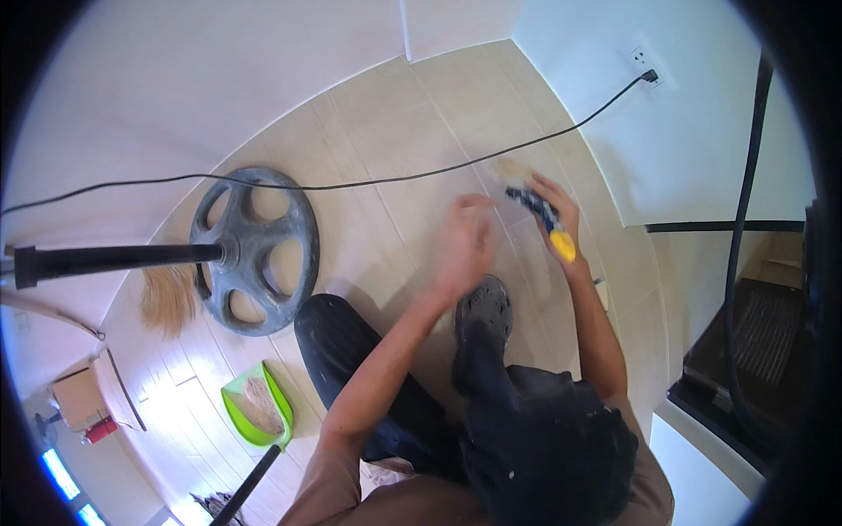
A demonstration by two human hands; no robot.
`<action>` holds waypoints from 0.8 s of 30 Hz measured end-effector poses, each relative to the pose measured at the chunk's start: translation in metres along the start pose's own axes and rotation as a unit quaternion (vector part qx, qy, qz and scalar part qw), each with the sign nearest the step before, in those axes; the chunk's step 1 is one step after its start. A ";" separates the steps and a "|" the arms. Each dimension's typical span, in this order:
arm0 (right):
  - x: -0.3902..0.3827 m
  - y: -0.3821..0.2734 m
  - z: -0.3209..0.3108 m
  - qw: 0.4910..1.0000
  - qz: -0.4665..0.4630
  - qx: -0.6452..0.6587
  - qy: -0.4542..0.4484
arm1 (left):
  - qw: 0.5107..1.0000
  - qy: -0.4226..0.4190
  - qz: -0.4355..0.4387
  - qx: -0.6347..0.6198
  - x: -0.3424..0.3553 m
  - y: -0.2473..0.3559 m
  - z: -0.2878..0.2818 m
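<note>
My right hand (557, 215) grips a hand tool (542, 210) with a dark mottled body and a yellow end; its far end is blurred against a pale patch near the floor. My left hand (469, 245) is to the left of it, blurred, with index finger stretched out and other fingers loosely bent, holding nothing visible. Below my hands is my foot in a grey clog (482, 307) on the tiled floor (386, 131). A black cord (386, 182) crosses the view above both hands to a wall socket (642, 61).
A grey weight plate (289, 237) with a black bar stands at left by straw bristles (167, 307). A green dustpan (281, 412) holds pale debris at lower left. Farther back are cardboard (74, 394) and a red object (99, 430). A dark machine (754, 351) is at right.
</note>
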State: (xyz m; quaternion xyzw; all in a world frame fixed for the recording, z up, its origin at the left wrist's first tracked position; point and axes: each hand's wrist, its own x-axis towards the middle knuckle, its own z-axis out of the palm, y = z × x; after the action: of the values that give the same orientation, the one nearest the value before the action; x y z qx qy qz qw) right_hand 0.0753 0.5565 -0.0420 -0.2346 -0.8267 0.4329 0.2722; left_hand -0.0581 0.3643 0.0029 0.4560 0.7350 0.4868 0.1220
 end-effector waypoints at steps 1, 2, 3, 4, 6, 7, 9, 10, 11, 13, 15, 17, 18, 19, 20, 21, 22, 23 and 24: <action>0.021 0.011 0.009 1.000 -0.012 -0.009 -0.010 | 0.993 0.010 -0.115 -0.024 0.006 -0.021 -0.008; 0.041 0.022 0.020 0.999 -0.024 -0.017 -0.022 | 0.972 0.021 -0.230 -0.047 0.012 -0.041 -0.017; 0.060 0.028 0.030 0.998 -0.039 -0.012 -0.048 | 0.972 0.040 -0.227 -0.041 0.019 -0.059 -0.026; 0.081 0.029 0.040 0.996 -0.055 -0.005 -0.075 | 0.972 0.061 -0.224 -0.033 0.029 -0.075 -0.034; 0.098 0.033 0.053 0.987 -0.079 -0.018 -0.137 | 0.973 0.074 -0.213 -0.042 0.053 -0.090 -0.050; 0.098 0.031 0.058 0.980 -0.089 -0.038 -0.172 | 0.973 0.078 -0.212 -0.039 0.058 -0.092 -0.059; 0.086 0.037 0.052 0.959 -0.062 -0.055 -0.271 | 0.975 0.091 -0.199 -0.036 0.074 -0.089 -0.071; 0.068 0.039 0.042 0.960 -0.049 -0.038 -0.275 | 0.975 0.090 -0.201 -0.043 0.078 -0.085 -0.076; 0.042 0.041 0.030 0.960 -0.038 -0.022 -0.278 | 0.974 0.090 -0.201 -0.051 0.079 -0.080 -0.080; -0.006 0.041 -0.001 0.955 -0.016 -0.041 -0.294 | 0.974 0.083 -0.202 -0.061 0.072 -0.075 -0.082; -0.049 0.031 -0.026 0.944 0.022 -0.078 -0.319 | 0.975 0.065 -0.203 -0.068 0.049 -0.075 -0.080; -0.076 0.009 -0.047 0.934 0.074 -0.082 -0.339 | 0.973 0.055 -0.214 -0.062 0.005 -0.077 -0.081; -0.077 0.001 -0.056 0.944 0.067 -0.057 -0.318 | 0.973 0.049 -0.216 -0.061 -0.014 -0.077 -0.078; -0.076 -0.008 -0.062 0.952 0.059 -0.031 -0.297 | 0.968 0.040 -0.235 -0.079 -0.031 -0.074 -0.074; -0.075 -0.014 -0.063 0.960 0.050 -0.001 -0.276 | 0.962 0.032 -0.255 -0.094 -0.048 -0.071 -0.073; -0.068 -0.017 -0.057 0.974 0.043 -0.019 -0.223 | 0.955 0.024 -0.276 -0.108 -0.057 -0.071 -0.070; -0.049 -0.017 -0.044 0.984 0.032 -0.034 -0.171 | 0.957 0.024 -0.263 -0.118 -0.057 -0.074 -0.069; -0.026 -0.017 -0.026 0.991 0.020 -0.047 -0.120 | 0.959 0.028 -0.251 -0.127 -0.054 -0.079 -0.068; -0.002 -0.015 -0.003 0.988 0.110 -0.018 -0.105 | 0.961 0.034 -0.238 -0.135 -0.047 -0.083 -0.069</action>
State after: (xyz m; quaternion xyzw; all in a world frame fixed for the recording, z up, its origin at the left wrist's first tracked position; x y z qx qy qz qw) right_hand 0.0769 0.5495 -0.0285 -0.2816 -0.8276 0.4677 0.1302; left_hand -0.1207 0.2758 -0.0437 0.2306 0.7533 0.5538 0.2696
